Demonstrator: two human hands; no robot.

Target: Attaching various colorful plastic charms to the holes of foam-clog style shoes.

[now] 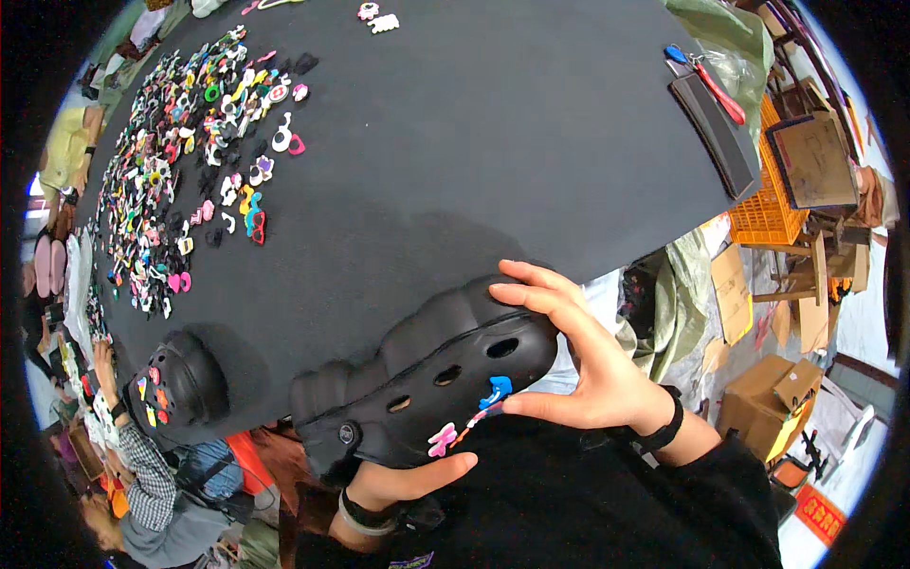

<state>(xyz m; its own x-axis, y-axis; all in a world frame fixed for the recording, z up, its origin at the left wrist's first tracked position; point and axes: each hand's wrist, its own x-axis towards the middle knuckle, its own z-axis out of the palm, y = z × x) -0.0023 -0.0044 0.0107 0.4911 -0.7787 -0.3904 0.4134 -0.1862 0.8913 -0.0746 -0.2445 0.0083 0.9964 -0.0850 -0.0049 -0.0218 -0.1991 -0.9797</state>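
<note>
A black foam clog [427, 356] is held tilted at the table's near edge, its vented upper facing me. My left hand [408, 484] grips it from below, thumb along the lower side; its other fingers are hidden beneath. My right hand [592, 365] spans the toe, fingertips on the sole's edge. Its thumb presses at a small white-and-orange shoe charm [467, 431] on the upper. A blue charm [496, 391] sits above that thumb, and a pink charm [442, 440] lies to the left. Another black clog [199, 379], with several colourful charms on it, stands at the left.
Loose charms [156, 180] are heaped on the left of the black table [455, 161]. Two charms [381, 23] lie at the far edge. A dark strip-shaped object [713, 137] and red-handled tool [722, 93] lie far right. An orange crate [763, 204] and cartons stand beyond; co-workers sit left.
</note>
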